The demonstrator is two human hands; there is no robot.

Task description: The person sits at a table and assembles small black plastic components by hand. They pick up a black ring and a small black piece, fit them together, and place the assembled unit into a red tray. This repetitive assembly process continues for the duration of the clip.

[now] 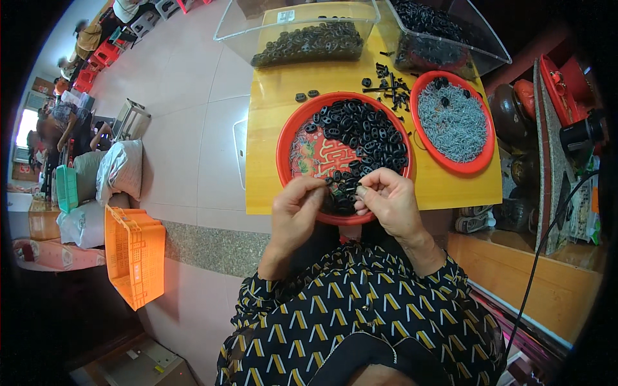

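Observation:
Both of my hands are over the near edge of a round red tray (281, 151) with a printed bottom. A heap of small black oval pieces with two holes (360, 122) covers much of it. My left hand (297, 209) is closed in a pinch, with a small black piece (329, 182) at its fingertips. My right hand (394, 201) also pinches, close to the left one, its fingers curled. What sits between its fingertips is too small to make out. On the right, a second red tray (490, 138) holds many small silvery screws (452, 122).
The trays stand on a yellow board (264, 186). Loose black parts (394, 90) lie between them. Behind are two clear plastic bins (293, 29) (473, 40) of black parts. An orange crate (138, 257) and white sacks (121, 172) are left; a black cable (547, 231) hangs right.

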